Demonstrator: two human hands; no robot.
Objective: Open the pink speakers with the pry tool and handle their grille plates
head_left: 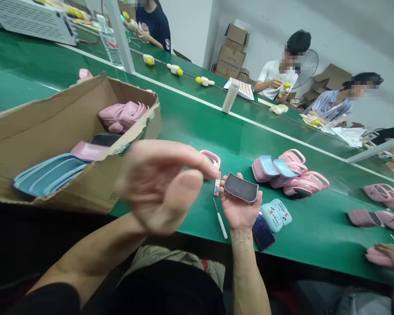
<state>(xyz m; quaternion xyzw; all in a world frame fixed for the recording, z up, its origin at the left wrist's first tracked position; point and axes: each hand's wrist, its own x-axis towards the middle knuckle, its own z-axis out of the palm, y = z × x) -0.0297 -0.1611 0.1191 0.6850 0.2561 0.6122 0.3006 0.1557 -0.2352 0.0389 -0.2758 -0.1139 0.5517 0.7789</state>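
Currently, the right hand lies open, fingers cradling a dark curved panel; left hand blurred, grip unclear.

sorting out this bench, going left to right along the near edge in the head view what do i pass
cardboard box → left hand → white-handled tool → right hand → dark phone → pale blue cases → pink pieces
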